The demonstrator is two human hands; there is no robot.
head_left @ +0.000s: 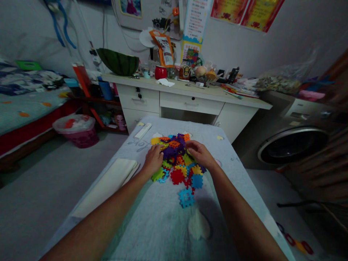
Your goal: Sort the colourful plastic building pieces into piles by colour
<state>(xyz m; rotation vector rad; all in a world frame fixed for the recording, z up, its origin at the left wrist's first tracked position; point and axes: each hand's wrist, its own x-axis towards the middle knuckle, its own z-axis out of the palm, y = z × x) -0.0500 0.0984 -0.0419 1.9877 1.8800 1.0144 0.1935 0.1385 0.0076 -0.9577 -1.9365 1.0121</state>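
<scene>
A heap of colourful plastic interlocking pieces with toothed edges lies on the cloth-covered table [168, 224]. My left hand [153, 158] rests at the heap's left side, fingers curved against the pieces. On the opposite side, my right hand [200, 153] has its fingers loosely bent and apart, beside the purple pieces [170, 153]. Between both hands an orange piece [174, 144] sits on top of the purple ones. Nearer to me are a red piece [177, 177], a blue piece [197, 181] and a light-blue square piece [186, 198] with an open frame. My fingertips are partly hidden among the pieces.
A folded cream cloth [108, 185] and a white remote-like strip [143, 131] lie on the table's left side. Behind stands a cluttered white desk [190, 103] with a cut watermelon [118, 62]. A washing machine [288, 134] is at right, a pink bin [78, 134] at left.
</scene>
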